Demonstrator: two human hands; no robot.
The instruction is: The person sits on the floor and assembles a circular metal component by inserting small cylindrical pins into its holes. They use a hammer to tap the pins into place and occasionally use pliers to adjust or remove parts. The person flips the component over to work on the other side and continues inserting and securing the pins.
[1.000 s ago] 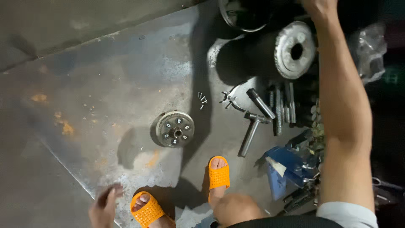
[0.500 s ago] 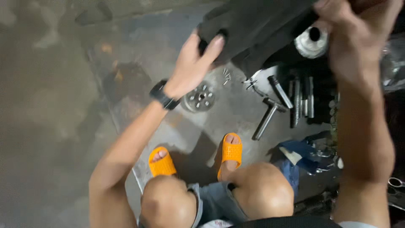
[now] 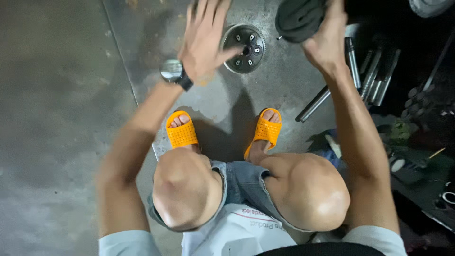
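The dark rubbery piece (image 3: 299, 19), likely a folded tyre or tube, sits at the top edge of my view, held up above the floor by my right hand (image 3: 327, 42), whose fingers are closed around its lower edge. My left hand (image 3: 204, 40) is raised beside it with the fingers spread and nothing in them, palm turned toward the piece but not touching it; a watch (image 3: 171, 71) sits on that wrist. Directly below and between the two hands lies a round metal hub (image 3: 244, 48) with bolt holes, flat on the steel floor plate (image 3: 284, 90). To its right, a row of metal rods (image 3: 365, 71) lies toward the plate's right edge, where dark clutter begins. My feet in orange sandals (image 3: 182, 130) stand nearer me on the plate. I judge the step in hand to be getting a two-handed hold on the dark piece; the next move would call for the free hand to close on its near side.
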